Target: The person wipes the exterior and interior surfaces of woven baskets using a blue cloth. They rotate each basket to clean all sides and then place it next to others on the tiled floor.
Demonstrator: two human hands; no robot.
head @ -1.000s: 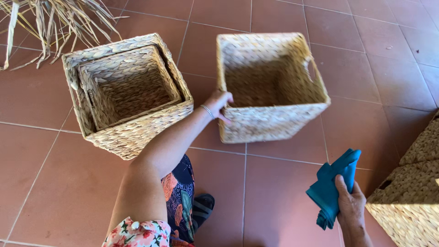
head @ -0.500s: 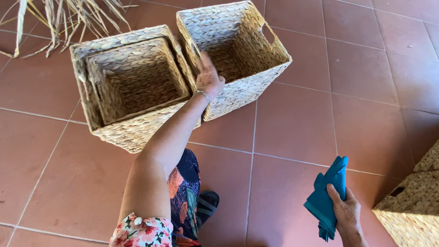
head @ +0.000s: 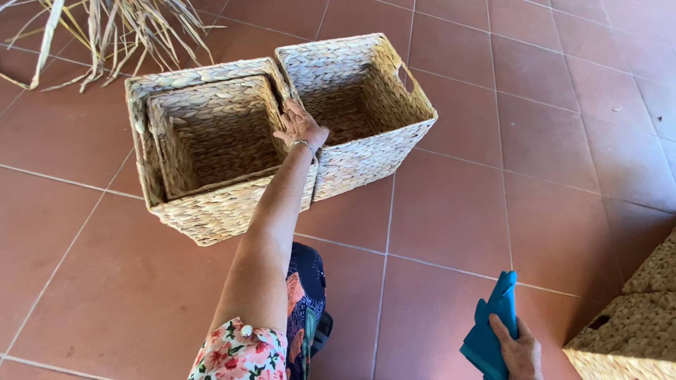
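risk: I judge the open wicker basket (head: 359,112) could tip or skid on the smooth terracotta tile floor (head: 493,211), since my left hand (head: 301,128) grips only one rim corner
risk cause: light woven body, one-sided hold, tiles give little friction
risk 2: I reckon it could knock the nested basket pair (head: 211,148), as their walls are touching or nearly so; I can't tell which
risk 3: teal cloth (head: 489,331) might slip from my right hand (head: 517,352), loose folds hang free
left fingers: curled over the near-left rim of the open basket, clamped on the weave
right fingers: wrapped around the cloth's lower end
basket place: on the floor, just right of the nested pair, upright, mouth up
basket look: pale braided straw, square, empty, cut-out handle slot in the far wall
nested pair: smaller basket sits inside the larger one
other: dry palm fronds (head: 105,32) top left; another woven basket (head: 627,331) at the right edge
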